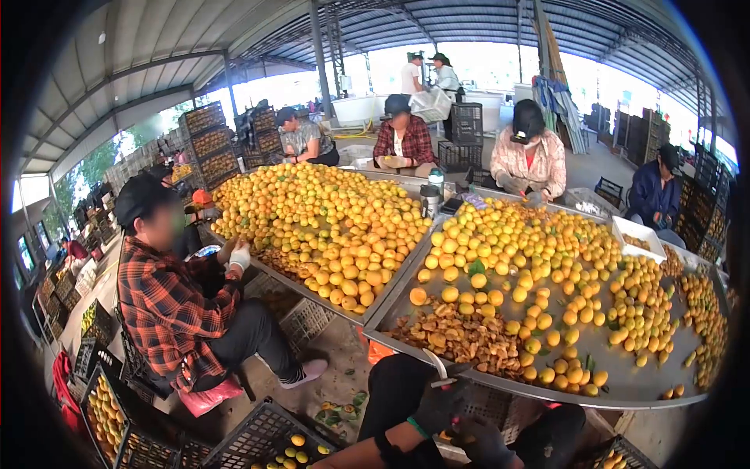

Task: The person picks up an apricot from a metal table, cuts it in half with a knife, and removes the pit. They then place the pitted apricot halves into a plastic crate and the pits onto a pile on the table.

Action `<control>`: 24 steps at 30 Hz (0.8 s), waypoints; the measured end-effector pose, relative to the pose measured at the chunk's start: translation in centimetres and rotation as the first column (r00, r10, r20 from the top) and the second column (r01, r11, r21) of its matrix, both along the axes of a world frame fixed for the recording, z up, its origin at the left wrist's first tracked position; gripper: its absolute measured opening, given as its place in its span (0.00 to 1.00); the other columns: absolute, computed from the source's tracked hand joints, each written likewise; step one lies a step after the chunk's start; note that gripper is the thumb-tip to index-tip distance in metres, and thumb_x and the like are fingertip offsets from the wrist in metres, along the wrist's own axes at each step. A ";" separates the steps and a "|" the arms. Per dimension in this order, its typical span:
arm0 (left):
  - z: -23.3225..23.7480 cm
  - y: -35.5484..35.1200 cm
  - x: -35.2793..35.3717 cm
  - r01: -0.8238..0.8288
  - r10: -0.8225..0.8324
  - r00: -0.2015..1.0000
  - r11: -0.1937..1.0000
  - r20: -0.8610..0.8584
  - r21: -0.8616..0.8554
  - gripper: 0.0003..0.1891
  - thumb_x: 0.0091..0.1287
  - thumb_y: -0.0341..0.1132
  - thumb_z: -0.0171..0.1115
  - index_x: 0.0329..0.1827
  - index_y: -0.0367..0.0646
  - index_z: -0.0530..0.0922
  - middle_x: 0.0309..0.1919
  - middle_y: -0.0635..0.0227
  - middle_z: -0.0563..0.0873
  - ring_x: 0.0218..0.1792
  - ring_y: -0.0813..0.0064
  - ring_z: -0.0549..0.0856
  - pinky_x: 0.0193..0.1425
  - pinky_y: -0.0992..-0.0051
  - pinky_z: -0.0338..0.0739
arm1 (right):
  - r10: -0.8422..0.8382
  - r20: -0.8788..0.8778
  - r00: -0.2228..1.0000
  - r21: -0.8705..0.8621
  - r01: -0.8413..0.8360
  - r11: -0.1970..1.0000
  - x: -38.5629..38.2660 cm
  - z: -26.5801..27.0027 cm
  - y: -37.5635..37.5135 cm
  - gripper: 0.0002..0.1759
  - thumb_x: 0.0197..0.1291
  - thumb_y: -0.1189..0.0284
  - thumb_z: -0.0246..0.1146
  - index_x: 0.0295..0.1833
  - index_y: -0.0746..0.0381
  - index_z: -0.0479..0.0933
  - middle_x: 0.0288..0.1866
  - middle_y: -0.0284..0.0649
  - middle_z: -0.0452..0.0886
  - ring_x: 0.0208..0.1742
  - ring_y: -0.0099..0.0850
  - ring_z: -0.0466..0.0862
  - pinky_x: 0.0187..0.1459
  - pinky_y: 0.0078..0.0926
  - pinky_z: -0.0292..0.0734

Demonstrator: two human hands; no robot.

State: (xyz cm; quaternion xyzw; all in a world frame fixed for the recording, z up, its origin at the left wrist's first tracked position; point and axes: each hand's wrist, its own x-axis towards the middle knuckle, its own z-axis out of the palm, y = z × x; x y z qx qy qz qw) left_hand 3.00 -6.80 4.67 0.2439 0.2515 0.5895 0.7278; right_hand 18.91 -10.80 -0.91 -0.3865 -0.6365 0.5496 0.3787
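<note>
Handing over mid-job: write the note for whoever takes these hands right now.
Left hand: dark-gloved, below the near rim of the tray, grip unclear.
Right hand: gloved, close beside it, grip unclear; a yellow fruit shows between them.
Done: heap of cut pieces at the tray's near edge.
Left: whole fruit over most of the tray.

Bright backlit daylight, fisheye-dark corners
</note>
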 end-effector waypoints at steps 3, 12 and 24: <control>0.3 0.4 -1.6 -0.050 0.057 0.983 0.998 -0.175 0.045 0.05 0.69 0.31 0.56 0.35 0.41 0.74 0.21 0.75 0.72 0.18 0.84 0.69 0.21 0.82 0.64 | 0.119 0.028 0.993 0.183 -0.122 0.976 0.0 -2.1 2.2 0.23 0.61 0.61 0.60 0.58 0.60 0.70 0.54 0.44 0.76 0.55 0.35 0.75 0.56 0.36 0.72; 2.7 1.9 -1.0 -0.045 0.058 0.989 0.995 -0.137 0.094 0.07 0.70 0.31 0.54 0.47 0.41 0.77 0.19 0.74 0.70 0.14 0.84 0.64 0.17 0.81 0.59 | -0.391 -0.651 0.651 -0.635 -0.185 0.750 1.4 4.7 1.3 0.21 0.64 0.73 0.55 0.61 0.67 0.64 0.61 0.51 0.71 0.55 0.39 0.78 0.53 0.37 0.77; 0.3 0.8 2.3 0.104 -0.117 0.987 0.987 -0.108 -0.120 0.04 0.70 0.29 0.54 0.44 0.42 0.75 0.19 0.74 0.70 0.15 0.82 0.66 0.17 0.81 0.60 | 0.105 -0.649 0.754 -0.538 -0.552 0.638 1.5 -1.7 0.1 0.23 0.68 0.61 0.55 0.62 0.65 0.68 0.48 0.40 0.81 0.46 0.28 0.81 0.48 0.24 0.76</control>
